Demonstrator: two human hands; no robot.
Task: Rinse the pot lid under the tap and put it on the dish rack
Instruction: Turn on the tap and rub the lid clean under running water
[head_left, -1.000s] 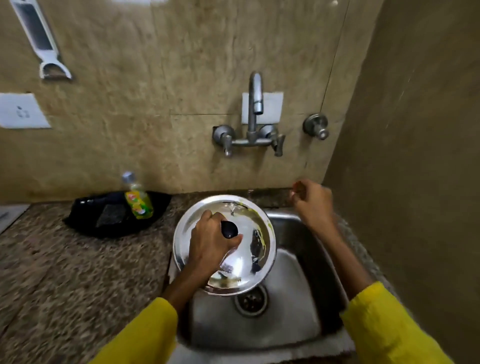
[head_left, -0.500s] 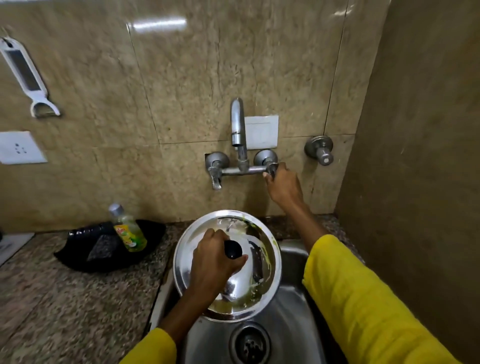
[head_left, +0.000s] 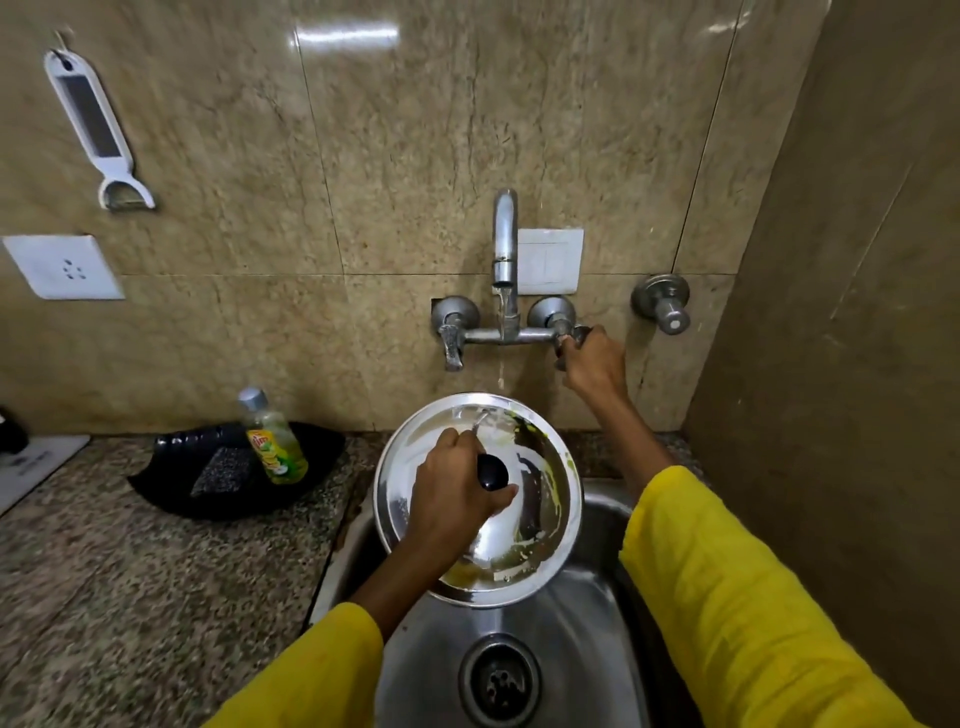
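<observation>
A round steel pot lid (head_left: 545, 519) with a black knob (head_left: 492, 473) is held above the steel sink (head_left: 587, 634); greenish-yellow smears mark its surface. My left hand (head_left: 449, 499) grips the knob from the left. The wall tap (head_left: 505, 249) stands above the lid, and a thin stream of water (head_left: 501, 374) falls from its spout onto the lid's far edge. My right hand (head_left: 592, 364) is closed around the tap's right handle (head_left: 569, 335). No dish rack is in view.
A dish-soap bottle (head_left: 272, 441) and a scrubber lie in a black tray (head_left: 171, 483) on the granite counter (head_left: 130, 597) left of the sink. A second valve (head_left: 665, 306) sits on the wall right of the tap. A side wall closes in on the right.
My right hand rose from the sink's back edge to the tap's right handle and gripped it. Water now runs onto the lid. My left hand kept the lid over the sink.
</observation>
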